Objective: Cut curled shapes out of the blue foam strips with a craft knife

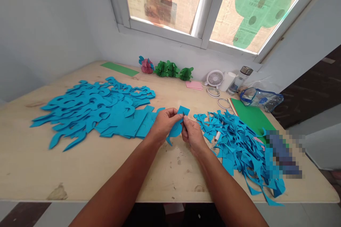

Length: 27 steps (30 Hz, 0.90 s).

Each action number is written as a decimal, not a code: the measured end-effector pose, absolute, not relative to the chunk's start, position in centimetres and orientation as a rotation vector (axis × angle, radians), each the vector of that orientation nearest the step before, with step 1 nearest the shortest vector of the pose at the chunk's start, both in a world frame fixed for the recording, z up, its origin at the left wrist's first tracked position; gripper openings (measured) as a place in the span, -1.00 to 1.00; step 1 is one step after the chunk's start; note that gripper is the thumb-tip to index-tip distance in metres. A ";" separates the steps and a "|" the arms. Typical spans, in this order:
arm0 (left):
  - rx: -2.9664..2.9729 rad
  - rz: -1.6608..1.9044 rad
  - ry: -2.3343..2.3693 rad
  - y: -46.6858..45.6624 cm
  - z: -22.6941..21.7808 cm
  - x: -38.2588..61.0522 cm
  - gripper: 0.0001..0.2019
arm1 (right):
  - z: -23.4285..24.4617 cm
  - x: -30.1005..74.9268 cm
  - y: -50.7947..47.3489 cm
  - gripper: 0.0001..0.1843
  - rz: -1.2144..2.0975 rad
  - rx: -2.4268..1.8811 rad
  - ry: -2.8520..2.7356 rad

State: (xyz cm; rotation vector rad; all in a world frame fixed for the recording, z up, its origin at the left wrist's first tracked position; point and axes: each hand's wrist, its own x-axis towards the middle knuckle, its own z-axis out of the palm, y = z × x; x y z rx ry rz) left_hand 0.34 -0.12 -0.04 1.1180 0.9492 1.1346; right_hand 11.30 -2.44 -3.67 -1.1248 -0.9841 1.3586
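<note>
Both hands meet over the middle of the wooden table [32, 170]. My left hand [163, 124] pinches the top of a blue paper cut-out [176, 127]. My right hand [192, 134] grips the same piece from the right, fingers closed on it. A square corner of the piece sticks up above the fingers and a rounded part hangs below. A spread of cut blue paper shapes [98, 110] lies to the left. A heap of blue paper scraps [239, 145] lies to the right.
Along the back wall stand pink and green honeycomb paper ornaments [167, 69], a small white fan [215, 78], a glass jar [239, 78], tape rings [223, 103] and a clear pouch [261, 99]. Green sheets [252, 117] lie at right and back left.
</note>
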 end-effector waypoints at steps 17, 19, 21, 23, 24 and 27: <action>1.214 1.123 0.970 0.2 -0.3 0.1 -0.83 | -3.5 11.4 -2.5 -0.46 1.373 -1.140 -0.977; 1.211 1.121 0.965 0.2 -0.3 0.1 -0.83 | -3.5 11.4 -2.5 -0.46 1.367 -1.139 -0.981; 1.209 1.125 0.965 0.2 -0.4 0.1 -0.83 | -3.5 11.4 -2.5 -0.45 1.368 -1.137 -0.985; 1.206 1.129 0.973 0.2 -0.4 0.1 -0.83 | -3.5 11.4 -2.5 -0.45 1.367 -1.139 -0.988; 1.203 1.132 0.979 0.2 -0.4 0.1 -0.83 | -3.6 11.3 -2.5 -0.44 1.366 -1.142 -0.990; 1.192 1.140 0.989 0.3 -0.4 0.1 -0.81 | -3.5 11.3 -2.5 -0.43 1.355 -1.153 -0.993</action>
